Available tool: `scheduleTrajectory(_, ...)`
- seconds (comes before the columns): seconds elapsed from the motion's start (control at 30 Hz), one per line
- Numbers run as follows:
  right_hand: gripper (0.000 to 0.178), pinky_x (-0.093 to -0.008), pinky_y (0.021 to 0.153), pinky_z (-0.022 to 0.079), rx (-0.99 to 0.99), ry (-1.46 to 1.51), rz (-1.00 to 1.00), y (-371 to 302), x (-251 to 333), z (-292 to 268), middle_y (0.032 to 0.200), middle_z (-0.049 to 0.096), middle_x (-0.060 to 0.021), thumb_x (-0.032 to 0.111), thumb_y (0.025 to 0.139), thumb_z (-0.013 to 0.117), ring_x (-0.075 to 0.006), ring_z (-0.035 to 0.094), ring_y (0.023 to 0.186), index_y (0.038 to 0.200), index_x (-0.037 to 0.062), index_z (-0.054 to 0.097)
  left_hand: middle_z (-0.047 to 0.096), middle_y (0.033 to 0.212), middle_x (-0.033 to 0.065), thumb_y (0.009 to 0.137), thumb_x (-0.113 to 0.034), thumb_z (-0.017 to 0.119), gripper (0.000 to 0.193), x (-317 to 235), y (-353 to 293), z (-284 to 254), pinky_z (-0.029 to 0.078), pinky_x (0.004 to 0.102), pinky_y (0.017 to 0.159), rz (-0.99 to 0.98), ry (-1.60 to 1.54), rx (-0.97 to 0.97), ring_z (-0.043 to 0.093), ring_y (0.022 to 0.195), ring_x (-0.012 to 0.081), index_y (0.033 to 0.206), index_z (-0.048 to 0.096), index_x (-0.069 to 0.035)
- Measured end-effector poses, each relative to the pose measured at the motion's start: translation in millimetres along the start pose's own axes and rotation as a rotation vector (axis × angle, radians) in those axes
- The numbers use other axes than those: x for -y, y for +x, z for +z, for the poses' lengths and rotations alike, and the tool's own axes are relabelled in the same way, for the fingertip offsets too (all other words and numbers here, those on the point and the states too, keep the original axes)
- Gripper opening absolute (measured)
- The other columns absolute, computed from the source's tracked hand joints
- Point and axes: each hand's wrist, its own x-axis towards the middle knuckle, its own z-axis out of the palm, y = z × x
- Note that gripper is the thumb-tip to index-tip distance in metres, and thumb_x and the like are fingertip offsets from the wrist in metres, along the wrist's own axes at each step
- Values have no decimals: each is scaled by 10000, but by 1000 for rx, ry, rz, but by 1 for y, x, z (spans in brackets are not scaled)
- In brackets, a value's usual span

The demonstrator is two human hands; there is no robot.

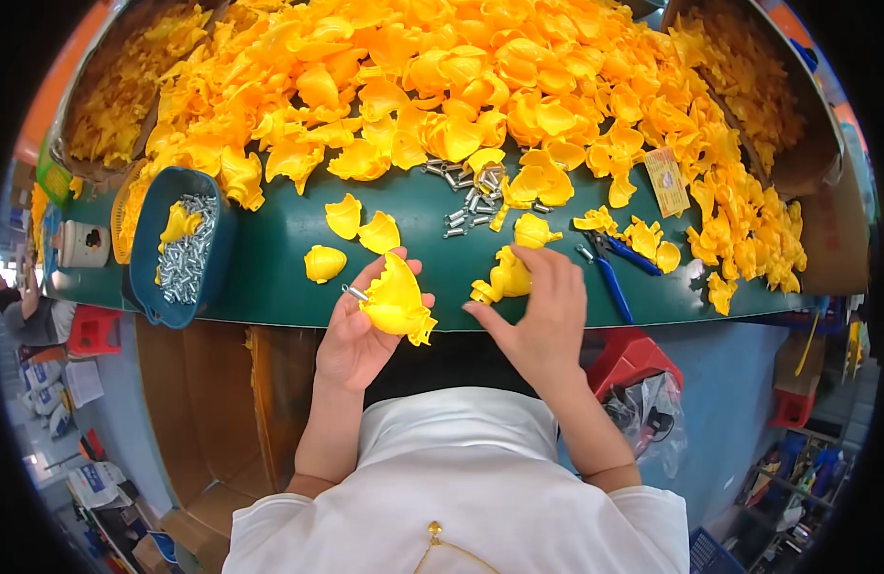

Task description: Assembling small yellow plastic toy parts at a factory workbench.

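Clock positions taken from the centre of the view; support, one green tabletop [270, 273].

White container [82, 244]: 9 o'clock, at far left.
Blue tub [142, 273]: 9 o'clock; contents, many small metal cylinders [186, 268] and a yellow piece [177, 226] lying on them.
Loose yellow shells [344, 217], three: 10 o'clock, lying close together just beyond the left hand.
Left hand [342, 335]: between 8 and 9 o'clock; thumb and fingers clamped on a curved yellow shell [396, 298] with a jagged lower edge. One metal cylinder [357, 294] juts from the shell's left side, by the thumb.
Heap of yellow shells [461, 67]: 12 o'clock, spreading broadly to both sides.
Scattered metal cylinders [477, 204]: 1 o'clock, at the heap's near edge.
Rounded yellow part [510, 275]: between 2 and 3 o'clock, beneath the right hand's fingertips.
Right hand [547, 311]: just past 3 o'clock; thumb spread apart from the fingers about that part; whether they grip it cannot be told.
Blue-handled pliers [611, 287]: 3 o'clock, on the tabletop.
Red stool [635, 360]: 4 o'clock, below table level.
Printed card [666, 182]: 2 o'clock, against the heap.
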Motion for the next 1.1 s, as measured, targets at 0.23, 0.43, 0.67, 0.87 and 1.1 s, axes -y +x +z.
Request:
scheduleTrajectory(0.23,662,-388,976,345,231,173,-114,2,-17,-7,1246,503,-72,88,633,763,-310,425,1126,1242,63,506,444,1307,149,713,-240,732,801,4,1,2,450,388,946,8,46,-29,544,1101,338,1355,316,-6)
scheduleTrajectory(0.43,673,-379,1012,328,401,295,-144,0,-28,-18,1351,444,-51,51,647,737,-326,399,1187,1271,77,489,462,1284,147,707,-272,745,823,3,3,3,455,382,935,-4,47,-35,553,1086,327,1352,314,0)
scheduleTrajectory(0.67,941,-367,951,447,243,1531,261,-6,-35,-27,1362,374,-224,241,704,786,-286,433,1240,1400,-26,211,475,1261,148,699,-275,752,837,3,3,4,455,379,935,0,31,-53,563,1062,313,1350,308,7)
scheduleTrajectory(0.87,953,-400,880,503,239,1799,255,-10,-40,-25,1379,344,-236,223,670,804,-311,479,1193,1397,-9,234,466,1265,155,706,-280,753,845,5,3,2,452,379,938,4,27,-43,561,1063,313,1355,296,9)
scheduleTrajectory(1.1,896,-413,895,490,288,1833,237,-8,-42,-28,1345,395,-230,182,668,800,-320,465,1203,1375,-19,289,465,1270,156,706,-280,751,846,4,0,2,458,374,929,18,28,-70,568,1046,315,1353,295,17)
